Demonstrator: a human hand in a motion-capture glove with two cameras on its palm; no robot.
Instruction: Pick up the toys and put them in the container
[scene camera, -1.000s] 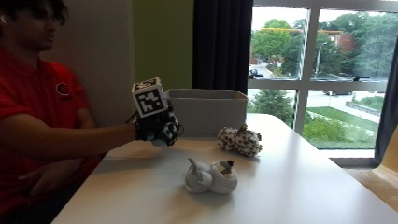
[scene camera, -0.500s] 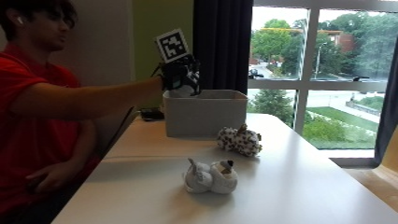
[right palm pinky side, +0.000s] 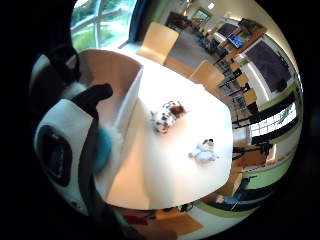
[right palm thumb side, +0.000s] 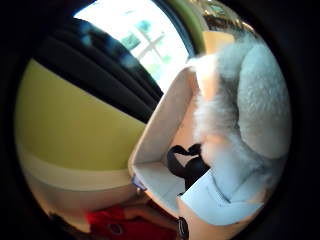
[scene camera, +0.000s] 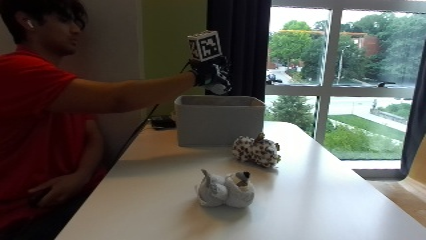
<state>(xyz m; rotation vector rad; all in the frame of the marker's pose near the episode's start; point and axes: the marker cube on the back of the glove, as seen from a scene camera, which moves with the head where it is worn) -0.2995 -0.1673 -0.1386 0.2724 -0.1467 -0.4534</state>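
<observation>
Black-gloved right hand (scene camera: 212, 76) is raised above the open grey fabric box container (scene camera: 219, 120), at the end of an outstretched arm. Fingers are curled round a white fluffy plush toy (scene camera: 219, 87) that hangs just under the hand, over the container's near-left rim. The thumb side palm view shows the same white plush toy (right palm thumb side: 250, 100) close against the palm, with the container's pale inner walls (right palm thumb side: 165, 125) beyond it. Which way the held toy's long axis runs cannot be told.

On the white worktop (scene camera: 319, 200), a spotted brown-and-white plush toy (scene camera: 256, 150) lies just in front of the container's right corner, long axis roughly across the worktop, parallel to the container's front wall. A grey-white plush toy (scene camera: 225, 189) with a small dark-tipped part sits nearer the camera, well apart from the container, lying low with its long axis across the worktop too.

In the little finger side palm view, the spotted toy (right palm pinky side: 165, 116) lies beside the container wall (right palm pinky side: 127, 107) and the grey-white toy (right palm pinky side: 204, 151) sits farther out on the worktop.
</observation>
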